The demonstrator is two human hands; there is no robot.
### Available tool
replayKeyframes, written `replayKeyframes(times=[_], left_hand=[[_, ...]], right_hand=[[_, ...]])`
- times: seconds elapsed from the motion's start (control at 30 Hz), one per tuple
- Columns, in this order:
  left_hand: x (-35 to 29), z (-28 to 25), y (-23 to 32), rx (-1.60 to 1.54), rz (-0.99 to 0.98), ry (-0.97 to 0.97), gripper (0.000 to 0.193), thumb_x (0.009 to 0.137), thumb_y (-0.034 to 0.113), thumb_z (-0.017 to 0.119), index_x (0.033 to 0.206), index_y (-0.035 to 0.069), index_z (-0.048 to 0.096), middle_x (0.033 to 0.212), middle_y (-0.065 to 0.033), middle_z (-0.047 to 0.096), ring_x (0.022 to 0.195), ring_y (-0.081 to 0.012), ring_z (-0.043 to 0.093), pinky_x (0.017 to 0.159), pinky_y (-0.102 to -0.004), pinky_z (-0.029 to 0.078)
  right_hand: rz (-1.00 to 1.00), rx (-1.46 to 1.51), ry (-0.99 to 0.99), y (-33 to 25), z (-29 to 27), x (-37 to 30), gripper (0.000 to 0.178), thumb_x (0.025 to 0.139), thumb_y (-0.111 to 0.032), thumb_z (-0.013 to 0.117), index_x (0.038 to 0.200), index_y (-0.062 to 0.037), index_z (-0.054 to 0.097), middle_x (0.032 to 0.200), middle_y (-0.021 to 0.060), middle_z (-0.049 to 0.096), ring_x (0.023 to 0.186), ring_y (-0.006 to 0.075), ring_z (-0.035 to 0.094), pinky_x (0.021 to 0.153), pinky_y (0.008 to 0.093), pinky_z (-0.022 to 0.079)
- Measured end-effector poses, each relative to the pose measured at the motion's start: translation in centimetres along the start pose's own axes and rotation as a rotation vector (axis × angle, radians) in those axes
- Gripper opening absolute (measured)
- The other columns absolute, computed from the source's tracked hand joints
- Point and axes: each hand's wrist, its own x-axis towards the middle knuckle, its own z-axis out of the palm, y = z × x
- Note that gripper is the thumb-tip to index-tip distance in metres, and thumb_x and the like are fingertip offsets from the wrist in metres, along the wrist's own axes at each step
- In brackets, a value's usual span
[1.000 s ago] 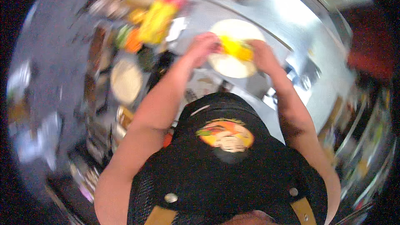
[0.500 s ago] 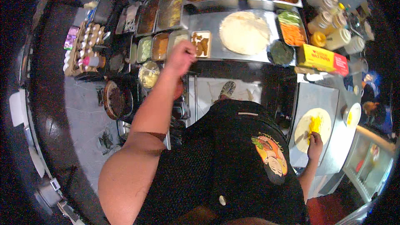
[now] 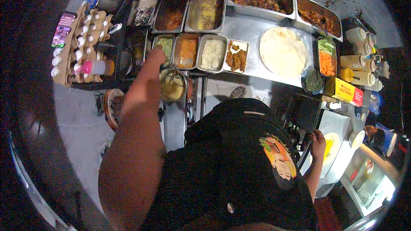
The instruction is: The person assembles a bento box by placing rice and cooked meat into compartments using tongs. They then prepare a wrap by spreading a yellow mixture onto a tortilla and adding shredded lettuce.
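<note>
My left hand (image 3: pixel 157 55) reaches to the near left edge of a small steel pan of pale green food (image 3: pixel 165 44); its fingers are hidden. Beside that pan stand a pan of orange shreds (image 3: pixel 186 50), a pan of white food (image 3: pixel 212 52) and a white tray of brown strips (image 3: pixel 236 55). My right hand (image 3: pixel 317 143) is off to the right with fingers curled; whether they hold anything is not visible. It hovers just left of a flat tortilla (image 3: pixel 329 134) topped with yellow shreds (image 3: pixel 330 149).
A stack of flatbreads (image 3: pixel 283 52) sits on the steel counter. Deep pans of cooked food (image 3: pixel 262 0) line the back. Squeeze bottles (image 3: pixel 364 78), a yellow paper box (image 3: pixel 345 89) and a pan of cut vegetables (image 3: pixel 327 59) stand right; egg cartons (image 3: pixel 87 36) left. A covered bowl (image 3: pixel 172 86) sits below my left wrist.
My left hand has moved left, from near the white food and brown strips to the pale green pan. My right hand has left the topped tortilla. The view has turned left.
</note>
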Motion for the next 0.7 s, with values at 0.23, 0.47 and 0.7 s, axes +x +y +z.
replayKeyframes(times=[0.23, 0.47, 0.7], left_hand=[[-1.5, 0.6, 3.8, -0.215, -0.111, 0.113, 0.050, 0.087, 0.020, 0.070, 0.132, -0.003, 0.063, 0.135, -0.0320, 0.068, 0.130, -0.0438, 0.066, 0.105, -0.0541, 0.056], [1.5, 3.9, -0.1, 0.026, 0.051, 0.055, 0.032, 0.086, 0.014, 0.071, 0.115, -0.001, 0.075, 0.129, -0.0276, 0.071, 0.125, -0.0421, 0.069, 0.101, -0.0541, 0.058], [1.3, 3.3, -1.0, -0.048, 0.043, 0.284, 0.025, 0.086, 0.010, 0.071, 0.108, 0.002, 0.078, 0.109, -0.0254, 0.078, 0.103, -0.0440, 0.077, 0.088, -0.0519, 0.064]], right_hand=[[0.253, 0.086, 0.005, -4.1, 0.7, -3.1, 0.026, 0.105, -0.012, 0.065, 0.126, 0.0021, 0.068, 0.107, 0.0113, 0.078, 0.097, 0.0174, 0.071, 0.088, 0.0323, 0.055], [0.144, 0.092, -0.032, -2.8, 1.8, -3.5, 0.025, 0.104, -0.009, 0.065, 0.126, 0.0019, 0.070, 0.102, 0.0097, 0.077, 0.089, 0.0187, 0.071, 0.082, 0.0327, 0.057], [0.128, 0.156, 0.001, -1.5, 3.5, -4.1, 0.025, 0.105, -0.010, 0.063, 0.125, 0.0030, 0.069, 0.100, 0.0085, 0.075, 0.085, 0.0154, 0.069, 0.079, 0.0304, 0.056]])
